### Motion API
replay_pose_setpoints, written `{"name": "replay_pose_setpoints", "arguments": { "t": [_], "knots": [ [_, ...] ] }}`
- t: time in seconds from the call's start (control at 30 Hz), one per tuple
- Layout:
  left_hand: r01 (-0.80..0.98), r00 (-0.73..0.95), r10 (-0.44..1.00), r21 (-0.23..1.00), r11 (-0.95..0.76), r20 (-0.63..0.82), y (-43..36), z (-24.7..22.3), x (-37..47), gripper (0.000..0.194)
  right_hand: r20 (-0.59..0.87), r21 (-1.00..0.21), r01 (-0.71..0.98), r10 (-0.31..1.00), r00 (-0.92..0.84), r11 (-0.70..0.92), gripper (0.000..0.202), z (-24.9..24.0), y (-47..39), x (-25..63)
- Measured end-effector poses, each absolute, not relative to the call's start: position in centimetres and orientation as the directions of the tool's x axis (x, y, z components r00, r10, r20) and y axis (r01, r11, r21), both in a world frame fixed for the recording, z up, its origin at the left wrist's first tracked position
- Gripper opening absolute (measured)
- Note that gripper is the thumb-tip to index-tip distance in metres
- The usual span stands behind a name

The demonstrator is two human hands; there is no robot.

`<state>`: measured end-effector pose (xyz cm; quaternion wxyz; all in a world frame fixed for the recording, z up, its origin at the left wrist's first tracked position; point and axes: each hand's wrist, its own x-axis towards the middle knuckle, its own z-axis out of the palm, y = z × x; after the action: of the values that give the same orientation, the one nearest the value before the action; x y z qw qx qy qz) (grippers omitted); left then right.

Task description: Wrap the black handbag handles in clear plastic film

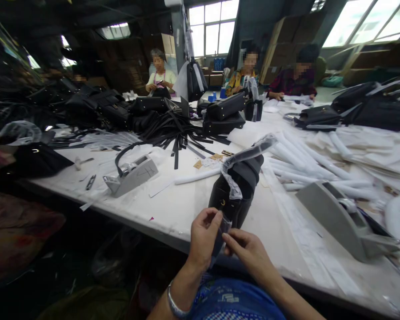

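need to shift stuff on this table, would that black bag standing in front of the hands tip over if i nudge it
Probably yes. The black bag stands upright on a narrow base near the table edge, taller than wide, so a sideways push would likely topple it. Its clear plastic wrap looks loose and slick, so it may slip in a grip. The left hand and right hand pinch a plastic piece at its base.

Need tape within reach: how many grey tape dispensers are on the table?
2: one tape dispenser sits left of the black bag; the other tape dispenser sits right of it. Clutter may hide more.
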<state>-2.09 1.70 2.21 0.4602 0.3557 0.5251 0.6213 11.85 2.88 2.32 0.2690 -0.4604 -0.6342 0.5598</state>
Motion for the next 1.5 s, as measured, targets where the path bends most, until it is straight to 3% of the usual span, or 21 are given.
{"name": "replay_pose_setpoints", "arguments": {
  "t": [0.07, 0.13, 0.27, 0.47, 0.53, 0.63, 0.77, 0.83, 1.0, 1.37, 1.5],
  "knots": [
    [-0.11, -0.329, 0.944, 0.99, -0.082, 0.042, 1.6, 2.1, -2.1, 0.018, -0.167, -0.959, 0.28, 0.896, -0.411, -0.05, 0.037, 2.2, 2.6, 11.8],
    [0.094, -0.263, 0.943, 0.978, -0.186, 0.205, 1.5, 2.2, -2.7, 0.023, -0.145, -0.954, 0.3, 0.913, -0.381, -0.026, 0.036, 2.3, 2.4, 11.9],
    [0.417, -0.001, 0.89, 0.809, -0.414, 0.456, 1.9, 3.5, -4.4, 0.014, -0.044, -0.931, 0.354, 0.939, -0.342, 0.086, 0.029, 2.7, 2.3, 12.1],
    [0.624, 0.22, 0.906, 0.662, -0.415, 0.36, 3.0, 6.0, -5.1, 0.011, 0.048, -0.897, 0.404, 0.948, -0.315, 0.179, 0.023, 2.4, 2.5, 12.4],
    [0.567, 0.207, 0.912, 0.716, -0.407, 0.353, 3.1, 6.3, -4.6, 0.01, -0.012, -0.919, 0.376, 0.945, -0.328, 0.119, 0.024, 2.4, 2.6, 12.5],
    [0.341, 0.015, 0.943, 0.885, -0.318, 0.333, 2.9, 5.6, -3.7, 0.014, -0.143, -0.944, 0.329, 0.911, -0.388, -0.008, 0.028, 2.9, 2.9, 12.6],
    [0.022, -0.218, 0.967, 0.991, -0.131, 0.132, 1.8, 3.3, -3.2, 0.03, -0.126, -0.952, 0.306, 0.915, -0.384, -0.002, 0.034, 3.7, 3.3, 12.8],
    [-0.043, -0.232, 0.971, 0.997, -0.061, 0.05, 1.1, 2.2, -3.4, 0.038, -0.061, -0.946, 0.319, 0.933, -0.353, 0.059, 0.037, 4.1, 3.5, 12.8],
    [-0.12, -0.209, 0.972, 0.989, 0.083, -0.107, -0.4, 0.9, -3.2, 0.035, 0.133, -0.841, 0.475, 0.951, -0.279, 0.257, 0.039, 4.8, 4.4, 12.3],
    [-0.34, -0.352, 0.925, 0.94, 0.018, -0.145, 0.1, 1.3, -1.2, 0.031, 0.03, -0.925, 0.37, 0.988, -0.153, 0.085, 0.045, 5.1, 5.6, 10.8],
    [-0.357, -0.371, 0.919, 0.934, -0.01, -0.132, 0.9, 1.9, -1.1, 0.03, 0.049, -0.914, 0.384, 0.975, -0.216, 0.131, 0.05, 5.4, 5.7, 11.1]
  ]
}}
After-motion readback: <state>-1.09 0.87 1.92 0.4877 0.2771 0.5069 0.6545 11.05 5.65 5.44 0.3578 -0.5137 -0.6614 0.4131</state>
